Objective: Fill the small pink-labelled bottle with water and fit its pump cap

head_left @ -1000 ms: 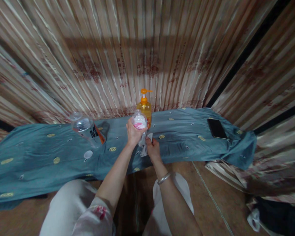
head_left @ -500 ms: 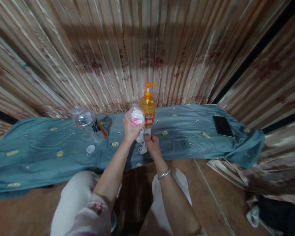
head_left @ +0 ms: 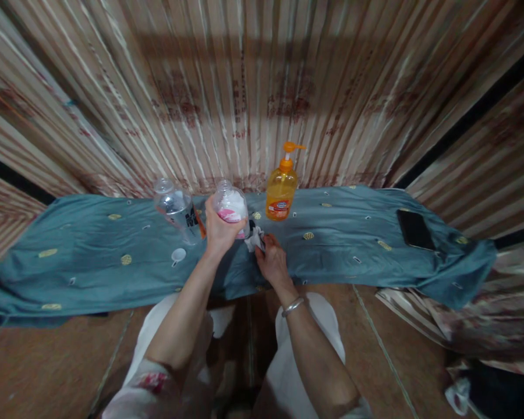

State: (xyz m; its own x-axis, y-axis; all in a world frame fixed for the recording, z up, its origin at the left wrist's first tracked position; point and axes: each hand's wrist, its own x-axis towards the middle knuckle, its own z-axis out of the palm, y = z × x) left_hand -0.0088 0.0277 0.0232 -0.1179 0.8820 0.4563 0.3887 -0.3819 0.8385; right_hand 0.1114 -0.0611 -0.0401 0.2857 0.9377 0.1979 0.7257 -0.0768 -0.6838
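My left hand [head_left: 220, 230] is wrapped round a clear plastic bottle [head_left: 230, 203] with white and pink showing on it, tilted a little to the left. My right hand [head_left: 272, 259] pinches a crumpled whitish cloth or tissue [head_left: 255, 240] beside the bottle's lower right side. Some of the cloth is hidden by the fingers. An orange pump bottle [head_left: 282, 192] stands upright behind and to the right of both hands. Left of my left hand is a larger clear bottle [head_left: 177, 212] with black letters and an orange patch, with a small white round cap [head_left: 179, 255] in front of it.
A teal patterned cloth [head_left: 332, 256] covers the long low surface. A black phone [head_left: 414, 229] lies at its right end. Pleated curtains [head_left: 201, 87] hang close behind, and dark bars slant at both sides. Tiled floor [head_left: 388, 337] lies in front, with a dark bundle [head_left: 502, 390] at lower right.
My left hand has moved the bottle left, away from the pump bottle and closer to the larger clear bottle. The cloth in my right hand is more bunched. The camera view has shifted slightly.
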